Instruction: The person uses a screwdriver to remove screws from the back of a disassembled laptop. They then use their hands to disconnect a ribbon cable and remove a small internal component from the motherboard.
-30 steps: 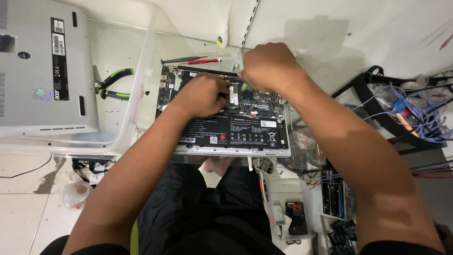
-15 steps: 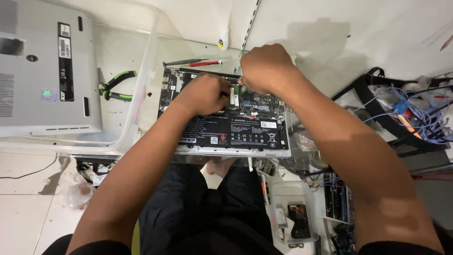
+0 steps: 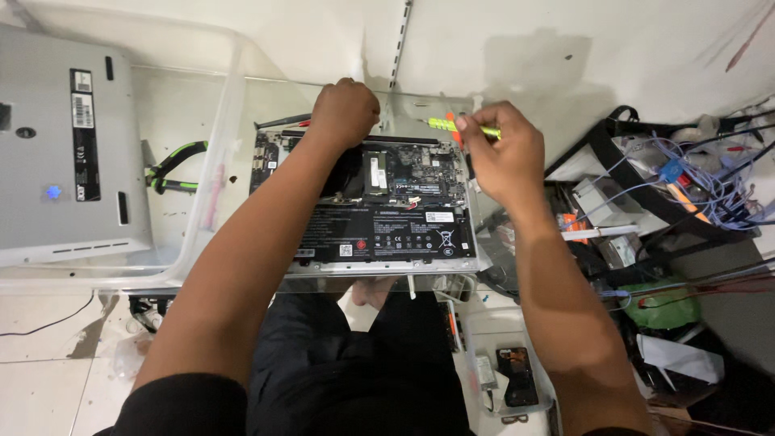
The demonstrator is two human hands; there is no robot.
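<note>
At the far left of the frame a grey laptop lid (image 3: 64,145) lies face down inside a clear plastic bin (image 3: 211,194), and just right of it, still in the bin, lies a pair of green-handled pliers (image 3: 173,165).

In the middle sits the opened laptop (image 3: 371,214), its bottom cover off, with the black battery (image 3: 387,234) along the near edge and the circuit board (image 3: 412,173) behind it. It looks like a stiff but delicate thing: the metal shell is rigid and fairly light, while the bare board, small connectors and thin wires would be easy to damage. Judging from this, the safe places to hold are the outer edges of the shell, never the board or the battery face.

The left hand (image 3: 345,113) rests curled on the laptop's upper left corner, pressing down on the case near the hinge. Its fingers are bent under, and I cannot tell whether they pinch anything.

Right of centre, the right hand (image 3: 504,157) is closed around a screwdriver (image 3: 452,125) with a yellow-green handle, held at the laptop's upper right edge; the tip is hidden.

At the far right a black rack (image 3: 638,173) holds a tangle of blue wires (image 3: 694,178), and a small phone (image 3: 517,375) lies in a tray near the lower centre.
</note>
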